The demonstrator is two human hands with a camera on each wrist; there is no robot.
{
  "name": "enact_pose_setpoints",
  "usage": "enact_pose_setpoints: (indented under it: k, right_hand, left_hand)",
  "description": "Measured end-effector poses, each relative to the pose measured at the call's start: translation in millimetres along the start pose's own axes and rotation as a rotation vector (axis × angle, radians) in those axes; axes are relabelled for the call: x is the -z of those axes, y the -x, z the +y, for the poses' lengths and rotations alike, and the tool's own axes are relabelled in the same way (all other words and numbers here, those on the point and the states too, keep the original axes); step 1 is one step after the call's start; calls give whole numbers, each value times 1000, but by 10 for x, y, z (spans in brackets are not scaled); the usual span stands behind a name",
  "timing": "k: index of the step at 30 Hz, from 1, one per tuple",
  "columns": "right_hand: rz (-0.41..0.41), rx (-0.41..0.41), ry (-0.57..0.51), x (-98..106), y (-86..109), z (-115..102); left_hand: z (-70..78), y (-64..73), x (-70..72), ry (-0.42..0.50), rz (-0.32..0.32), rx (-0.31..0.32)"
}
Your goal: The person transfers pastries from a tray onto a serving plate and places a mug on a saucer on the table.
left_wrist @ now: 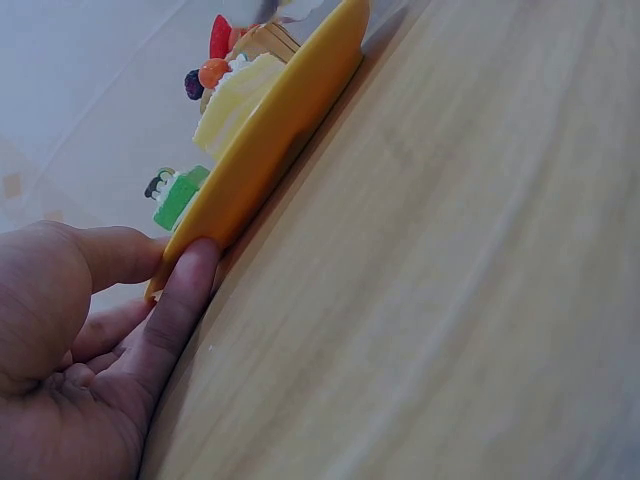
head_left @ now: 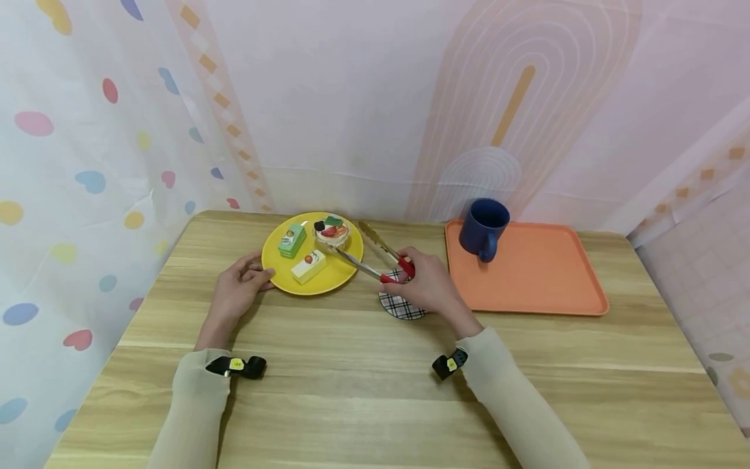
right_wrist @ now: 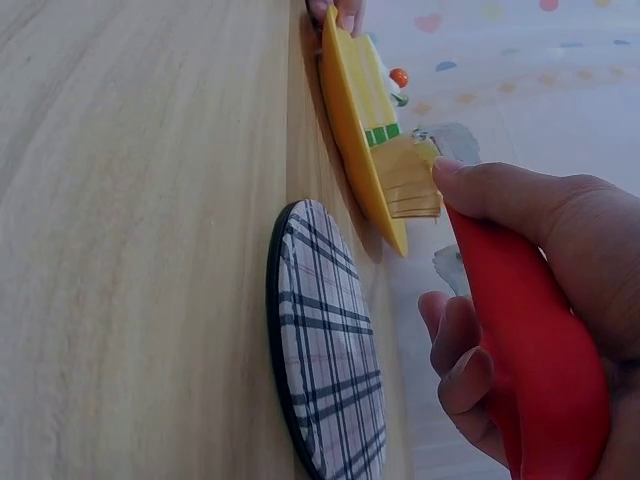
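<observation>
My left hand (head_left: pixel 237 286) pinches the left rim of a yellow plate (head_left: pixel 316 285) between thumb and fingers. On the plate lie a green cake slice (head_left: pixel 291 240), a pale yellow cake slice (head_left: pixel 308 266) and a round fruit-topped tart (head_left: pixel 335 236). In my right hand (head_left: pixel 430 283) are metal tongs (head_left: pixel 359 264) with red handles (right_wrist: pixel 530 350). The tongs' arms are spread apart, one tip over the plate beside the tart, the other past the plate's right edge. Nothing is between the tips.
A round plaid coaster (head_left: pixel 404 307) lies on the wooden table (head_left: pixel 351 378) beneath my right hand. To the right, an orange tray (head_left: pixel 533 280) carries a dark blue mug (head_left: pixel 484 228) at its back left corner. A patterned curtain (head_left: pixel 351 98) hangs behind the table.
</observation>
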State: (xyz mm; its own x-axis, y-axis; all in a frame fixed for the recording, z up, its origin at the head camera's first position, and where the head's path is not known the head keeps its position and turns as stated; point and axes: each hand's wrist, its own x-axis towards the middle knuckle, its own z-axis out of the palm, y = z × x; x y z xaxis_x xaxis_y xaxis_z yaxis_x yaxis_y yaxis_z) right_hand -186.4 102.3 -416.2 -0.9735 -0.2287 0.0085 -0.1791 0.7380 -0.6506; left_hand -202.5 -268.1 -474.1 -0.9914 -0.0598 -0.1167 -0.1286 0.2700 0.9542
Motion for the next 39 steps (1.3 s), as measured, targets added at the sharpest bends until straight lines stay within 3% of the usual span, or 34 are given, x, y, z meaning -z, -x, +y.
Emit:
enact_pose_setpoints:
  k: [39]
  right_hand:
    - [84,55,-82,372,353,157]
  left_hand:
    - [-7,-2,-17,-13,23,5]
